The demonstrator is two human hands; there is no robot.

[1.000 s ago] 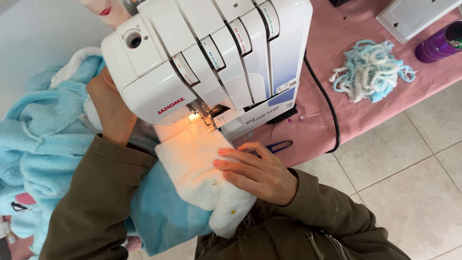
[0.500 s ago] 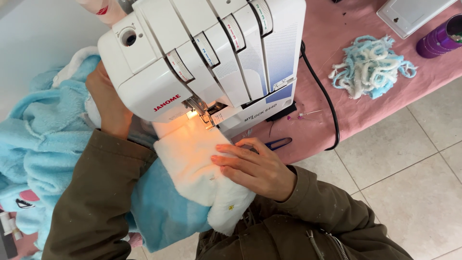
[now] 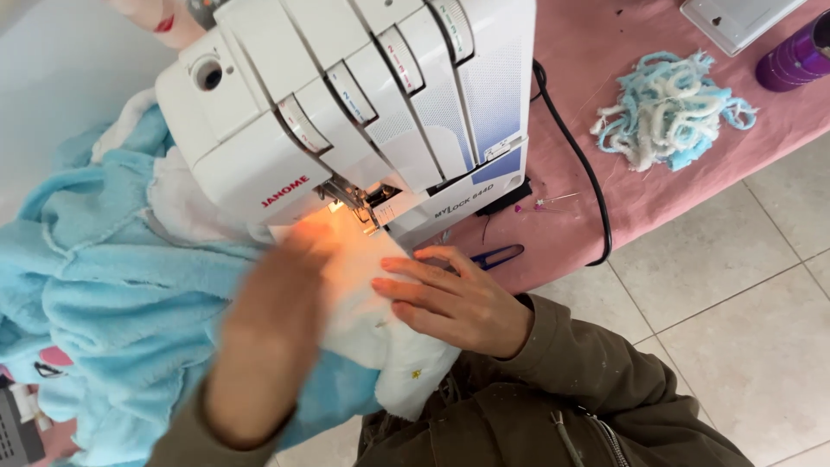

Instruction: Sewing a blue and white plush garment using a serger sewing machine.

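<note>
A white overlock sewing machine [image 3: 363, 104] is seen from above, set on a table covered by a pink cloth [image 3: 640, 164]. A piece of white fleece fabric [image 3: 372, 303] is laid under the needle area, which is lit by the machine's lamp, and extends toward the person, its lower end hanging over the table edge.

The right hand [image 3: 454, 298] is laid flat on the white fleece fabric, just to the right of the presser foot. Its fingers are extended and pressed lightly on the cloth; nothing is enclosed in the hand. The fabric lies beneath the fingertips and palm, not between them.

The left hand [image 3: 281, 320] is recorded in motion blur over the left part of the same fabric, close to the lit needle area. Whether the fabric is pinched or merely touched by it cannot be told from the picture.

A bundle of light blue fleece [image 3: 112, 294] is heaped to the left of the machine, and more of it is seen below the white piece.

To the right of the machine, a black power cord [image 3: 579, 164] is run across the pink cloth. A pile of blue and white trimmings [image 3: 670, 108] lies well apart from the hands. Small blue thread snips [image 3: 493, 257] lie just beyond the right hand's fingertips. A purple cylinder [image 3: 800, 56] stands at the far right edge.
</note>
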